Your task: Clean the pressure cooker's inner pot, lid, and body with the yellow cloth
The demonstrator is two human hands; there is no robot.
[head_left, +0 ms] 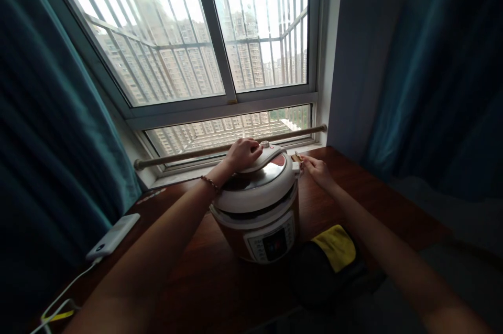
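A white and brown electric pressure cooker (255, 200) stands on the table, its control panel facing me. Its lid (271, 176) sits on top, and a dark gap shows between lid and body at the front. My left hand (244, 154) is closed on the lid's handle (257, 165), near the small valve knob (265, 144). At the lid's right edge, my right hand (317, 171) pinches a small, thin tan piece (297, 157) beside a white side tab (296, 167). What kind of thing this piece is I cannot make out.
A yellow cloth (337, 247) lies over a dark object right of the cooker. On the left is a white power bank or phone (113, 237) with a white cable (70, 287). Behind the cooker runs a rail (200, 154) before the barred window. Blue curtains (58, 87) hang at both sides.
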